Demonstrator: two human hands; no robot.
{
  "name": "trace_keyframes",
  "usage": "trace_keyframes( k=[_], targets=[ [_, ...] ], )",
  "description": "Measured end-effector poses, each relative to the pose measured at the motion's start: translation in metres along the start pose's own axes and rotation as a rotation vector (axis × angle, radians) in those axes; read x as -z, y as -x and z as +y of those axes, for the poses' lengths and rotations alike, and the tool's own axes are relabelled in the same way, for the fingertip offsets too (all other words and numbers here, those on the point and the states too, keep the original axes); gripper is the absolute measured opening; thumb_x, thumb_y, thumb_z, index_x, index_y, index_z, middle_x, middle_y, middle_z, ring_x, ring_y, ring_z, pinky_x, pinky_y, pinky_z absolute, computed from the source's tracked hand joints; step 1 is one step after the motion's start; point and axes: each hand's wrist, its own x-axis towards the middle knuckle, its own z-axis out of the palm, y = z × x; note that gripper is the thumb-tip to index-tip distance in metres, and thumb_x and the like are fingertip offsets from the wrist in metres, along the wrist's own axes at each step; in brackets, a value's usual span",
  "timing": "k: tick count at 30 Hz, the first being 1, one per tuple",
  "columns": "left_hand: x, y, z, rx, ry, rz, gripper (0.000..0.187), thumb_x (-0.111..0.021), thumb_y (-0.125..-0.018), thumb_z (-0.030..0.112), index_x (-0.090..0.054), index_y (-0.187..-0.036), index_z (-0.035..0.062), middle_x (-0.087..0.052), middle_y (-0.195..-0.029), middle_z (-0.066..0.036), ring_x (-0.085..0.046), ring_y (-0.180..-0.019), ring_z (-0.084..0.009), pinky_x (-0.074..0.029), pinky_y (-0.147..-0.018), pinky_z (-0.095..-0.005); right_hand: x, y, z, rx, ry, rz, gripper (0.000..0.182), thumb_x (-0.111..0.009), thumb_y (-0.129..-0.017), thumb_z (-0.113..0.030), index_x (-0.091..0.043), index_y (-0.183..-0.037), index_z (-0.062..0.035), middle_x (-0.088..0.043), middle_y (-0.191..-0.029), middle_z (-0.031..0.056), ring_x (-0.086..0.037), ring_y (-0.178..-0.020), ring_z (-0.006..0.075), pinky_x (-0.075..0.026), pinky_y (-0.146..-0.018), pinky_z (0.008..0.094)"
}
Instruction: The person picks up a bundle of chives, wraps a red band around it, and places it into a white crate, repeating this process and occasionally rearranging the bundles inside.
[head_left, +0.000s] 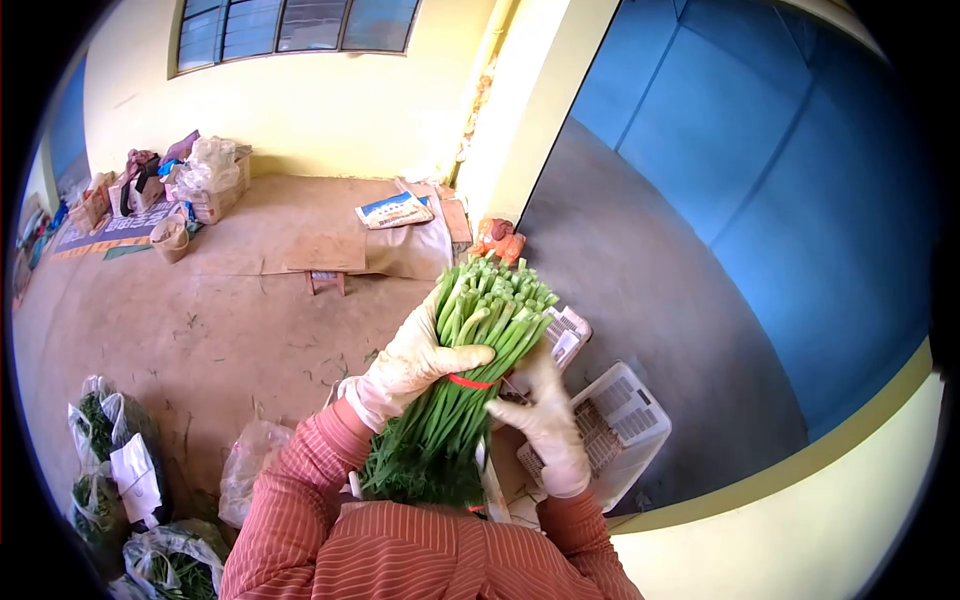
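A thick bunch of leafy greens (480, 335) is held upright in front of me, cut stem ends on top and dark feathery leaves hanging below. My left hand (410, 360), in a whitish glove, wraps round its left side with the thumb across the stems. Just under that thumb a red band (471, 382) crosses the bunch. My right hand (550, 425), gloved too, is at the right side of the bunch, thumb spread from the fingers; the fingers are blurred and partly behind the stems. More greens below are partly hidden by the bunch.
White plastic crates (640, 420) stand at the lower right. Plastic bags of greens (110, 430) sit at the lower left. A low wooden stool (328, 255) is ahead, near a printed sack (395, 210) and an orange bag (497, 240). Filled baskets (215, 200) and a bucket (170, 240) stand at the far left.
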Motion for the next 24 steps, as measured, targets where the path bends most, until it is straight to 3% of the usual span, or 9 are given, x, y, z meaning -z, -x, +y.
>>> trace_keyframes(
  k=[3, 7, 12, 14, 15, 18, 20, 22, 24],
  targets=[
    [0.004, 0.001, -0.011, 0.041, -0.014, -0.011, 0.098, -0.085, -0.072, -0.002, -0.029, -0.152, 0.005, -0.05, -0.144, -0.007, -0.048, -0.132, -0.0188, -0.038, -0.112, -0.0349, 0.01, -0.005, -0.037, 0.351, 0.322, 0.203, 0.098, -0.087, -0.066, -0.002, -0.037, -0.151, -0.0076, -0.034, -0.153, 0.0134, -0.037, -0.14, 0.0281, -0.032, -0.118, 0.0376],
    [0.007, 0.007, -0.03, 0.095, -0.032, -0.049, 0.104, -0.087, -0.07, -0.002, -0.026, -0.153, 0.0041, -0.048, -0.146, -0.007, -0.048, -0.132, -0.018, -0.039, -0.112, -0.0333, 0.006, -0.017, -0.067, 0.524, 0.854, 0.212, 0.043, -0.086, -0.068, -0.013, -0.074, -0.109, -0.0084, -0.057, -0.133, 0.0105, -0.049, -0.128, 0.0313, -0.041, -0.107, 0.0409],
    [0.007, 0.017, -0.045, 0.205, -0.077, -0.04, 0.102, -0.087, -0.07, -0.001, -0.028, -0.153, 0.0041, -0.049, -0.144, -0.006, -0.048, -0.132, -0.0173, -0.038, -0.112, -0.0332, 0.009, -0.007, -0.034, 0.516, 0.676, 0.219, 0.018, -0.075, -0.081, -0.008, -0.073, -0.099, -0.0069, -0.07, -0.106, 0.0058, -0.061, -0.109, 0.026, -0.046, -0.101, 0.0406],
    [0.011, 0.019, -0.058, 0.199, -0.13, -0.049, 0.1, -0.087, -0.071, 0.001, -0.029, -0.152, 0.0038, -0.05, -0.143, -0.006, -0.048, -0.131, -0.0174, -0.037, -0.112, -0.0336, 0.008, -0.001, -0.03, 0.257, 0.298, 0.301, 0.013, -0.072, -0.087, -0.009, -0.072, -0.1, -0.0057, -0.071, -0.106, 0.0069, -0.064, -0.102, 0.0197, -0.049, -0.094, 0.0344],
    [0.008, 0.021, -0.058, 0.219, -0.097, -0.054, 0.096, -0.086, -0.073, 0.002, -0.031, -0.151, 0.0043, -0.051, -0.142, -0.005, -0.049, -0.13, -0.0178, -0.037, -0.112, -0.0339, 0.009, 0.002, -0.035, 0.044, -0.141, 0.436, 0.01, -0.068, -0.091, -0.008, -0.072, -0.1, -0.0045, -0.071, -0.101, 0.0064, -0.064, -0.095, 0.0135, -0.05, -0.089, 0.0287],
    [0.025, 0.021, -0.075, 0.225, -0.04, -0.052, 0.092, -0.085, -0.075, 0.003, -0.032, -0.15, 0.0049, -0.051, -0.142, -0.006, -0.049, -0.13, -0.0178, -0.038, -0.111, -0.0339, 0.05, 0.012, -0.024, 0.062, -0.111, 0.745, 0.014, -0.069, -0.09, -0.009, -0.071, -0.101, -0.0009, -0.068, -0.109, 0.0056, -0.063, -0.088, 0.0113, -0.051, -0.086, 0.0266],
    [0.035, 0.017, -0.084, 0.183, -0.009, -0.043, 0.083, -0.084, -0.077, 0.006, -0.038, -0.147, 0.0053, -0.055, -0.139, -0.006, -0.053, -0.127, -0.0182, -0.041, -0.109, -0.0339, 0.052, 0.024, -0.019, -0.24, 0.128, 0.557, 0.03, -0.07, -0.091, -0.016, -0.067, -0.115, 0.0012, -0.062, -0.123, 0.0106, -0.059, -0.109, 0.0179, -0.045, -0.1, 0.0304],
    [0.041, 0.01, -0.081, 0.204, 0.089, -0.001, 0.076, -0.084, -0.078, 0.012, -0.045, -0.143, 0.0047, -0.06, -0.133, -0.006, -0.057, -0.121, -0.0187, -0.043, -0.106, -0.0342, 0.047, 0.042, 0.03, -0.231, 0.348, 0.11, 0.098, -0.087, -0.074, -0.022, -0.032, -0.151, -0.0002, -0.036, -0.154, 0.0188, -0.03, -0.145, 0.03, -0.023, -0.12, 0.0384],
    [0.041, 0.002, -0.079, 0.153, 0.114, 0.027, 0.07, -0.081, -0.081, 0.018, -0.047, -0.141, 0.0042, -0.063, -0.129, -0.006, -0.06, -0.116, -0.0198, -0.047, -0.102, -0.0356, 0.021, 0.049, 0.038, -0.191, 0.492, -0.122, 0.129, -0.094, -0.062, -0.02, -0.007, -0.156, 0.0026, -0.022, -0.16, 0.0218, -0.02, -0.15, 0.0286, -0.021, -0.121, 0.0383]
  ],
)
